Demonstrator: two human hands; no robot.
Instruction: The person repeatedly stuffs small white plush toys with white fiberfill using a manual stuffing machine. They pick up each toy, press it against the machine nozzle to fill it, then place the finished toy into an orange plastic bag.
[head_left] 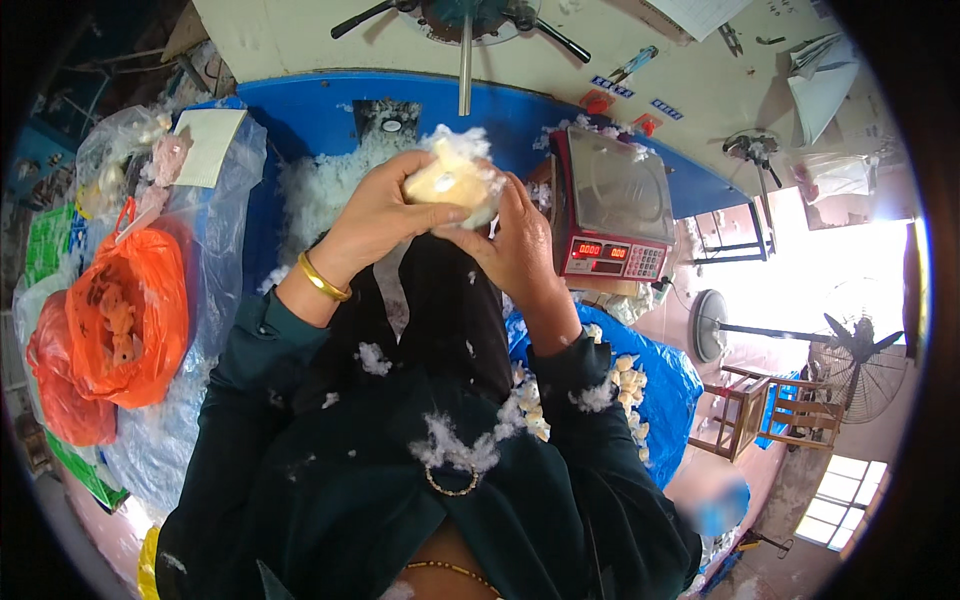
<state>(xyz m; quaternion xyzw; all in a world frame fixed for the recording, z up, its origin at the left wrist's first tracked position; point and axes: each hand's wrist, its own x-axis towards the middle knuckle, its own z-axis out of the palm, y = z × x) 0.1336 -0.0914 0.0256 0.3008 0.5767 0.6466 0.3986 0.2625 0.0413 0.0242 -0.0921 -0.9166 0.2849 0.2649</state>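
Between my hands, in front of my lap, is a small cream plush toy [440, 184] with white stuffing [462, 143] bulging from its far side. My left hand [385, 205] grips it from the left, thumb along its near side. My right hand [515, 245] closes on its right side, fingers partly hidden behind toy and fluff. Beyond the toy, a metal tube [465, 65] points toward me from a machine panel. Loose white stuffing [320, 195] lies to the left of my hands on a blue surface [290, 110].
A red scale [625, 255] with a metal pan stands to the right. Cream plush pieces [630, 385] lie on a blue plastic sheet [670, 400] at lower right. On the left, an orange plastic bag [160, 350] holds small orange-brown toys [118, 315]. A fan [855, 365] stands far right.
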